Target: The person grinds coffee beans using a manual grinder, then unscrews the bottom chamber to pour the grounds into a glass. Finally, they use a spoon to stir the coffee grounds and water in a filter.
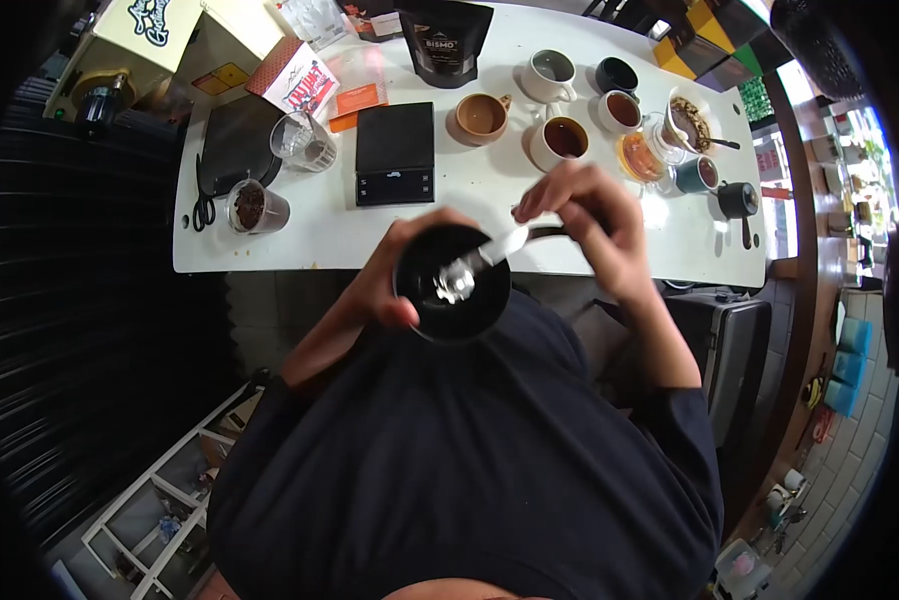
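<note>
Close to my body, the round black body of what looks like a hand coffee grinder faces up at the camera. My left hand is wrapped around its left side, with the thumb at the near rim. A bright metal crank arm, partly smeared by motion, runs from the middle of the grinder out to the right. At its outer end my right hand has its fingers closed by the dark handle; the exact grip is partly hidden. Beyond my hands, a black scale lies on the white table.
A glass of dark grounds, a clear glass and scissors are at left. Several cups, including a brown cup, stand at right with a glass server and dripper. A black coffee bag stands behind.
</note>
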